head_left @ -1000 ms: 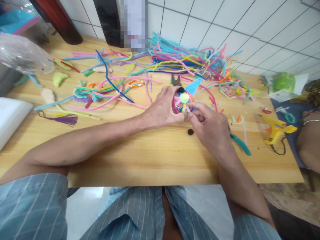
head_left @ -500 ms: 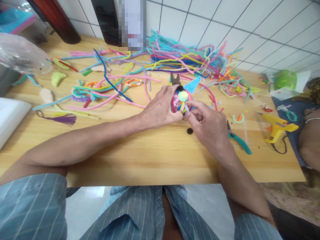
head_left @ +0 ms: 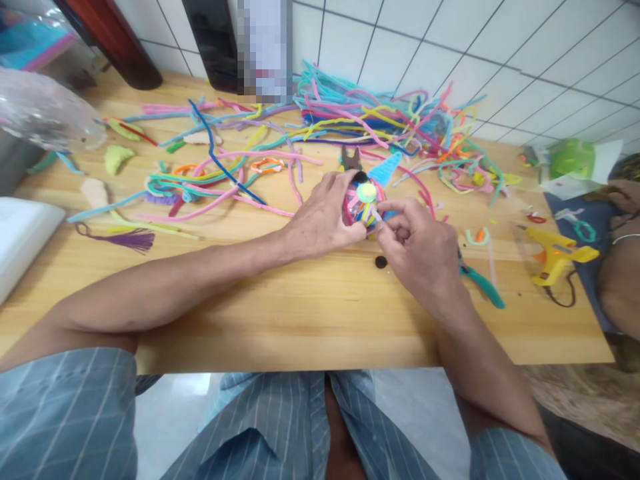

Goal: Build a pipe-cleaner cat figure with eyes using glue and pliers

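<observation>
My left hand (head_left: 325,215) is wrapped round a small colourful pipe-cleaner craft (head_left: 367,193), holding it above the wooden table. The craft has a yellow and green disc, a dark round piece on top and multicoloured strands. A blue fuzzy cone (head_left: 386,171) sticks out at its upper right. At its lower right, my right hand (head_left: 423,243) pinches a small whitish strip (head_left: 376,215) against or close to the craft; whether they touch, I cannot tell. Below the hands lies a black round disc (head_left: 381,262). Pliers with teal handles (head_left: 484,288) lie right of my right hand, partly hidden.
A heap of pipe cleaners (head_left: 360,110) lies along the tiled wall, with more strands (head_left: 200,183) at left. A yellow glue gun (head_left: 555,253) stands at right, near another person's arm (head_left: 623,273). A purple tassel (head_left: 133,239) and white block (head_left: 25,240) are at left.
My right hand has shifted slightly right, and the whitish strip shows a little more between its fingers and the craft. My left hand keeps its hold.
</observation>
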The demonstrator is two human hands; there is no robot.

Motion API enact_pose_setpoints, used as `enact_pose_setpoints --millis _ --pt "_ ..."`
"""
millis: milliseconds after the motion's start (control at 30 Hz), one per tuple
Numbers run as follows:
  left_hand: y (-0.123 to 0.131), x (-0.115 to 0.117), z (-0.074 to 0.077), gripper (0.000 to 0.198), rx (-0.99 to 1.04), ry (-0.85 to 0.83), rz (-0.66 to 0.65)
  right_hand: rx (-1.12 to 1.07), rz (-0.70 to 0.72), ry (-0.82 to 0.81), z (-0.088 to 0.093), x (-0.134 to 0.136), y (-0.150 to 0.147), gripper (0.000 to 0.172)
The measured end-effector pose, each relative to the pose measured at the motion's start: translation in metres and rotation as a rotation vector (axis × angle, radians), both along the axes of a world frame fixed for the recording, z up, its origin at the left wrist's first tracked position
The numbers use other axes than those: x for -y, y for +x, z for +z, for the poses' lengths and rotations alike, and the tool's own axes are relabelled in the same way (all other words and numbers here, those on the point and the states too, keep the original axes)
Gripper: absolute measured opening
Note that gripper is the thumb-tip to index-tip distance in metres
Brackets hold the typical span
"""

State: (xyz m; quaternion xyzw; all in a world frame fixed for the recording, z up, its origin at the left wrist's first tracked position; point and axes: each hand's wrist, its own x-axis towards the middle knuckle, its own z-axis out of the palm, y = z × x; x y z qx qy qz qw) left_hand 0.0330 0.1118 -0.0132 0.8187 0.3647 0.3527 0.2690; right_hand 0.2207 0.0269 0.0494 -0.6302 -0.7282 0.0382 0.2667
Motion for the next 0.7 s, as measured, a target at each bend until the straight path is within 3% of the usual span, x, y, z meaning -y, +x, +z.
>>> enact_pose_setpoints --millis 367,700 --pt "0.0018 0.0020 0.0004 0.081 -0.002 0.015 -0.010 0.033 -0.057 0.075 -0.0024 -0.0063 -0.0031 0.007" --pt "0.0032 0.0059 0.0019 0.077 -0.013 0.039 0.004 0.045 -0.071 0.110 -0.0071 -0.0088 -0.0045 0.009"
